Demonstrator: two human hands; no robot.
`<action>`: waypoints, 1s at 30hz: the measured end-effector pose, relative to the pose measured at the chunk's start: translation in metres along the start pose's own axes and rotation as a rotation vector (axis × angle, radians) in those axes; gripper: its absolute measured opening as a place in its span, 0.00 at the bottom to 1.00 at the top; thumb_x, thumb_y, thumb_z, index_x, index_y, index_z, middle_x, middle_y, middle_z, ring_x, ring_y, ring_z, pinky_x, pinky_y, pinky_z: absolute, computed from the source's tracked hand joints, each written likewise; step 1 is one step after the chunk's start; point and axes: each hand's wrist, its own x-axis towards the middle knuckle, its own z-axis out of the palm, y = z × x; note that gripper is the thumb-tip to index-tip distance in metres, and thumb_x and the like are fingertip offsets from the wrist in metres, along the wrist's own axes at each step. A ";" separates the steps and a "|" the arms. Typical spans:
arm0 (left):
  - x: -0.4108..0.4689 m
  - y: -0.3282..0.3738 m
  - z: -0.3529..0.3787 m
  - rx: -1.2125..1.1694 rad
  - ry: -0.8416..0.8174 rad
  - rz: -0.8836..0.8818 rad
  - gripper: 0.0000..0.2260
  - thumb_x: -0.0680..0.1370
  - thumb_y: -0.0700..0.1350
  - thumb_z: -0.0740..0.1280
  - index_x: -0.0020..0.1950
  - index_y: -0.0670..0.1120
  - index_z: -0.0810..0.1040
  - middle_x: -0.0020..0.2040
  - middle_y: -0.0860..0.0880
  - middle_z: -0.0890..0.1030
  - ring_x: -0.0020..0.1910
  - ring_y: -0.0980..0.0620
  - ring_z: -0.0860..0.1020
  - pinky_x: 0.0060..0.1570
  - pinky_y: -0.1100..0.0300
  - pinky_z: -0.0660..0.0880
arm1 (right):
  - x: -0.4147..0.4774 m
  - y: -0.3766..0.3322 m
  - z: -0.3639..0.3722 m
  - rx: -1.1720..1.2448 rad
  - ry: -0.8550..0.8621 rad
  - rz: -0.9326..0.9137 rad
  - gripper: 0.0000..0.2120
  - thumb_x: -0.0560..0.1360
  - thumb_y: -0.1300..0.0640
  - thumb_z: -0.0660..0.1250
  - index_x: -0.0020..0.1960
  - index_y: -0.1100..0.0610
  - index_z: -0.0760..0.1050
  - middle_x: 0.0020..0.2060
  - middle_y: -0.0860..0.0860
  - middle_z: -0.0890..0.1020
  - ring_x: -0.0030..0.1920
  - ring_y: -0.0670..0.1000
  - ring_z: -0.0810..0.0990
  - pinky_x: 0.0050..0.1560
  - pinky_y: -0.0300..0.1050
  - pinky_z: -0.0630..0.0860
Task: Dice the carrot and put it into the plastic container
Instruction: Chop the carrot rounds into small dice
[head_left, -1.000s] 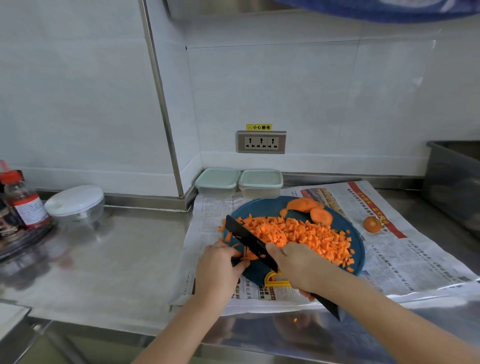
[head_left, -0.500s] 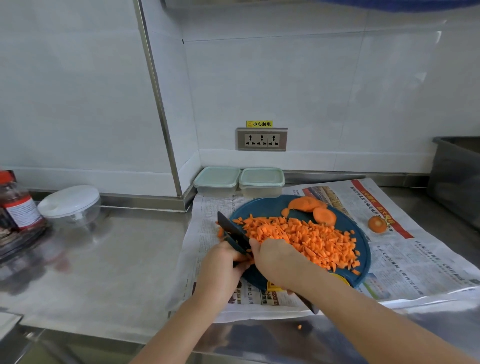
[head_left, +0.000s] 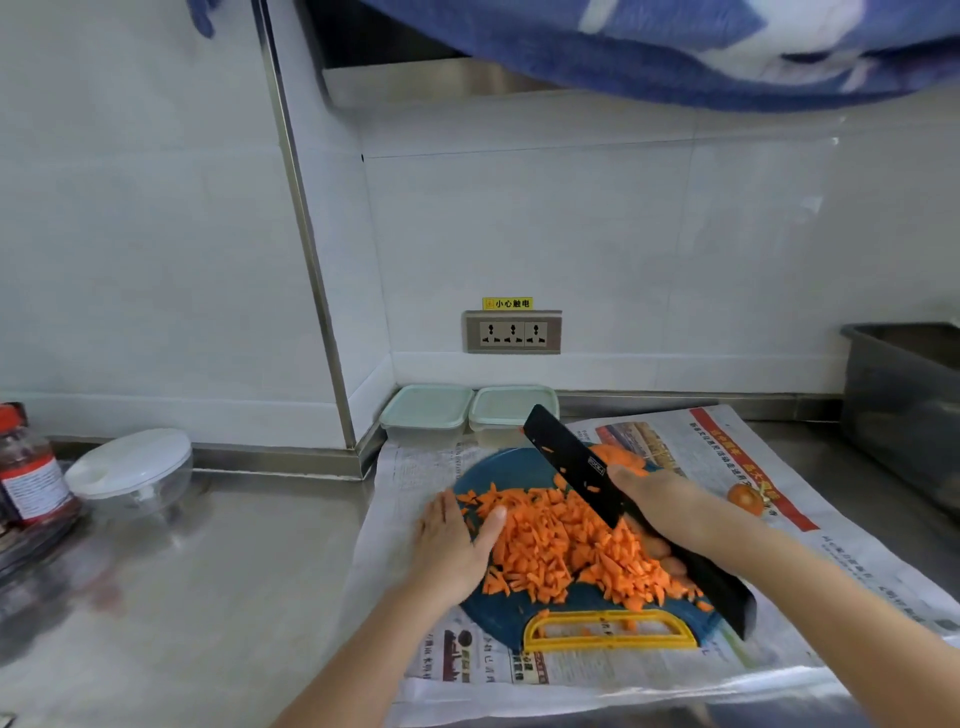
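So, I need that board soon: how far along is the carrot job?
Dicing looks mostly done: a heap of diced carrot covers the cutting board. In hand: the left hand lies flat against the heap while the right hand holds the knife on the other side, seemingly gathering it. Left: a few slices behind the blade look uncut, and both plastic containers are lidded.

I have one view: the wide-angle head camera, facing forward and down, close over the counter (head_left: 234, 571). Diced carrot (head_left: 561, 545) sits at 5 o'clock, wall socket (head_left: 513, 332) near centre.
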 end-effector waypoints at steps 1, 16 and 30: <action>0.002 0.005 0.005 0.015 0.010 0.016 0.40 0.77 0.68 0.44 0.78 0.42 0.39 0.79 0.43 0.42 0.77 0.45 0.42 0.75 0.50 0.42 | -0.002 0.000 -0.005 0.006 -0.016 0.005 0.28 0.81 0.40 0.48 0.31 0.57 0.67 0.19 0.50 0.71 0.19 0.50 0.68 0.24 0.37 0.67; 0.023 -0.021 -0.038 -0.112 0.226 -0.029 0.19 0.81 0.44 0.62 0.72 0.45 0.68 0.70 0.44 0.71 0.66 0.46 0.72 0.64 0.54 0.67 | 0.004 0.027 -0.022 0.000 -0.032 -0.091 0.27 0.81 0.40 0.49 0.34 0.58 0.68 0.22 0.52 0.72 0.21 0.51 0.69 0.25 0.41 0.70; 0.018 -0.014 -0.055 -0.024 -0.193 -0.128 0.23 0.69 0.30 0.69 0.62 0.43 0.71 0.42 0.48 0.79 0.37 0.55 0.77 0.35 0.65 0.75 | 0.016 0.030 -0.017 -0.017 -0.043 -0.183 0.29 0.82 0.41 0.48 0.32 0.59 0.67 0.20 0.52 0.72 0.19 0.51 0.69 0.22 0.39 0.69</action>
